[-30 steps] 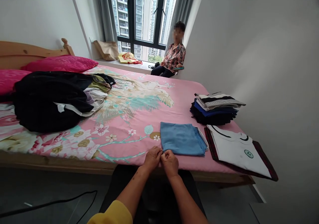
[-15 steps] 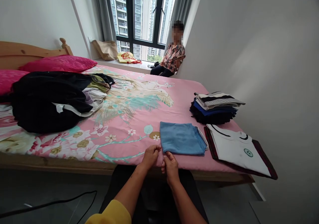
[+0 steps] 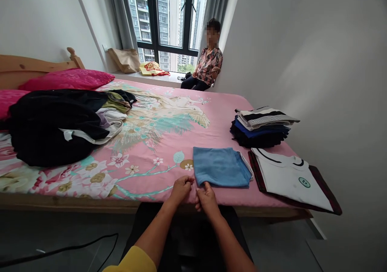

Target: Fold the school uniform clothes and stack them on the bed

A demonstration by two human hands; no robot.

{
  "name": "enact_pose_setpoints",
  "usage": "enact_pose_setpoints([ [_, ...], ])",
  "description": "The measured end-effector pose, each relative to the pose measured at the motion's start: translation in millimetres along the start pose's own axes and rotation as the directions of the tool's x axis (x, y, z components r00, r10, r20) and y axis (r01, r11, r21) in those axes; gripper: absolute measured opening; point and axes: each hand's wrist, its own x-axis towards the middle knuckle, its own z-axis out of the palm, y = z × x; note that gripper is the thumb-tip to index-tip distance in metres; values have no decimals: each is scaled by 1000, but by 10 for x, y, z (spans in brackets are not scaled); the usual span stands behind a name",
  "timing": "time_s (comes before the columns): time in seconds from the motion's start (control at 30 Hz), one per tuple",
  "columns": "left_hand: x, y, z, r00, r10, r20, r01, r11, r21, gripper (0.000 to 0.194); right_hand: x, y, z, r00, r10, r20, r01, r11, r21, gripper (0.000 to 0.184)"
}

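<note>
A folded blue garment [image 3: 222, 166] lies flat on the pink flowered bedsheet in front of me, with a white edge showing at its right side. My left hand [image 3: 182, 189] is closed just left of its near-left corner, fingertips curled together. Close by, my right hand [image 3: 208, 200] is also closed, its index finger against the garment's near edge. Whatever is between the fingers of either hand is hidden or too small to make out. To the right lies a folded white shirt [image 3: 287, 177] with dark neck trim and a green round badge, resting on a dark red piece.
A folded stack of clothes [image 3: 261, 129] sits behind the white shirt. A loose heap of dark clothes [image 3: 57, 123] lies on the left near pink pillows [image 3: 69, 79]. Someone in a flowered shirt [image 3: 208, 64] sits by the window. A black cable [image 3: 75, 246] runs across the floor.
The view has shifted slightly. My right hand has edged up against the blue garment's near edge; my left hand stays almost in place. The seated person's arm has moved a little.
</note>
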Motion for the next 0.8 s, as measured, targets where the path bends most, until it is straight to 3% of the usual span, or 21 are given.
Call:
enact_pose_setpoints([
  [0.1, -14, 16, 5, 1000, -2, -14, 2, 1000, 6, 30, -125, 47, 99, 994, 64, 94, -60, 997, -47, 77],
  [0.17, -19, 24, 6, 1000, 2, -28, -1, 1000, 18, 30, -246, 139, 167, 992, 44, 120, -36, 997, -68, 84],
  [0.27, -12, 25, 7, 997, 27, -68, -23, 998, 56, 28, -404, 231, 175, 988, -34, 153, 56, 988, -144, 59],
  [0.33, -6, 28, 20, 992, 50, -118, -40, 995, 91, 27, -440, 190, 98, 979, -177, 103, 198, 950, -241, 37],
  [0.37, -4, 35, 32, 987, 62, -148, -47, 993, 109, 26, -427, 139, 43, 956, -289, 56, 293, 909, -298, 32],
  [0.43, -5, 69, 72, 976, 85, -202, -58, 989, 134, 26, -337, 8, -84, 853, -521, -34, 461, 781, -422, 29],
  [0.5, -12, 136, 124, 969, 97, -228, -57, 983, 174, 30, -180, -113, -208, 752, -658, -26, 538, 637, -552, 32],
  [0.53, -16, 182, 147, 971, 94, -221, -45, 975, 218, 33, -89, -162, -263, 732, -681, 24, 552, 572, -607, 33],
  [0.63, -15, 344, 179, 988, 9, -156, 55, 914, 401, 41, 202, -299, -395, 779, -601, 179, 530, 478, -701, 32],
  [0.7, -1, 440, 163, 988, -99, -117, 142, 873, 466, 43, 409, -437, -451, 809, -558, 183, 501, 493, -712, 31],
  [0.8, 19, 510, 122, 970, -228, -83, 241, 866, 438, 43, 789, -740, -460, 812, -555, 183, 484, 463, -743, 34],
])
